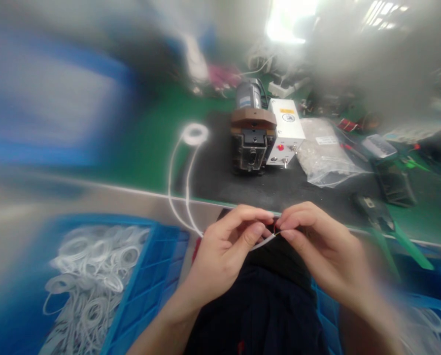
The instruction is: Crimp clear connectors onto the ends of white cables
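A white cable (263, 243) runs through my left hand (222, 251), whose fingers are closed around it. Thin inner wires, one of them red (275, 228), stick out of its stripped end. The fingertips of my right hand (322, 249) pinch these wires just right of the sheath's end. Beyond my left hand the cable loops up to a small white coil (195, 133) lying on the bench. Both hands are close together above my lap, near the bench's front edge.
A small motor-driven machine (253, 143) with a white switch box (286, 129) stands on a black mat. Right of it lie a clear plastic bag (325, 153) and green-handled pliers (408, 244). Coiled white cables (94, 276) fill a blue crate (137, 296) at lower left.
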Tool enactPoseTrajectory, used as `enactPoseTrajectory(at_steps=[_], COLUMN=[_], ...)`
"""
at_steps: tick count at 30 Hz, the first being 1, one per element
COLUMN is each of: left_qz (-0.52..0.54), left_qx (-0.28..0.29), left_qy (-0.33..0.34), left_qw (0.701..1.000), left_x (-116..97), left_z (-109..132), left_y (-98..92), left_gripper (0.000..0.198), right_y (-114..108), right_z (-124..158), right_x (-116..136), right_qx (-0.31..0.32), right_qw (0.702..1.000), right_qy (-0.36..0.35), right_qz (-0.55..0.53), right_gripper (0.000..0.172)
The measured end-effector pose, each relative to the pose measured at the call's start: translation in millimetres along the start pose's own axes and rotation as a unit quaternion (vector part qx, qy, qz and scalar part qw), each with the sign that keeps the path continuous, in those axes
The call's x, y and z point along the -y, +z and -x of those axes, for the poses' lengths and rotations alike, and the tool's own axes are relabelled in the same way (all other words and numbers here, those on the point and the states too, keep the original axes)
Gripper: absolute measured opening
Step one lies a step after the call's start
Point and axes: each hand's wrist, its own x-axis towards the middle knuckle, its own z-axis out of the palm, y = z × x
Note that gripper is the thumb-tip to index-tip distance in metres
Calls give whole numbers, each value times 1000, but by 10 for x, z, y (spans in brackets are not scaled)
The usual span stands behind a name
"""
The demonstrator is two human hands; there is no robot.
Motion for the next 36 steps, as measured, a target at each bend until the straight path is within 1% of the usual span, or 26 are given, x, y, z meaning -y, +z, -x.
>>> enactPoseTrajectory(at_steps=[2, 6, 9, 12, 15, 17, 19, 20, 21, 23, 25, 28, 33, 36], left_qz=[-2, -52, -29, 5, 47, 77, 89, 87, 81, 74, 73, 86, 111, 107], left_qx=[8, 43, 60, 63, 68, 71, 67, 61, 53, 41, 36, 37, 38, 30], left_qy=[18, 58, 73, 48, -7, -33, -43, -45, -48, -54, -59, -65, -71, -66], left_qw=[1000, 996, 995, 997, 997, 994, 993, 993, 994, 995, 995, 994, 991, 992], left_x=[-2, -1, 0, -1, -9, -20, -33, -39, -45, -55, -63, -73, -77, -73], left_z=[-70, -172, -209, -235, -260, -270, -272, -270, -267, -262, -263, -277, -287, -271], left_y=[-25, -71, -100, -123, -133, -133, -133, -135, -137, -146, -153, -149, -120, -111], left_gripper=[25, 25, 20, 12, 8, 11, 13, 14, 14, 15, 14, 13, 13, 15], right_y=[12, 41, 73, 122, 195, 251, 303, 325, 343, 368, 380, 389, 406, 417], right_z=[9, 7, -4, -15, -25, -32, -38, -40, -42, -45, -45, -35, -14, -6], right_x=[-5, -3, -6, -20, -40, -53, -62, -65, -66, -63, -57, -55, -69, -68], right_qx=[0, -1, -12, -18, -32, -44, -51, -52, -49, -44, -42, -52, -53, -48], right_qw=[1000, 997, 995, 988, 974, 961, 950, 947, 946, 949, 953, 952, 944, 940], right_qy=[15, 39, 57, 78, 99, 104, 115, 126, 140, 162, 161, 146, 162, 162], right_qz=[-25, -63, -86, -134, -203, -251, -286, -291, -288, -268, -253, -264, -281, -296], right_gripper=[20, 18, 17, 14, 10, 15, 29, 32, 31, 20, 13, 9, 15, 15])
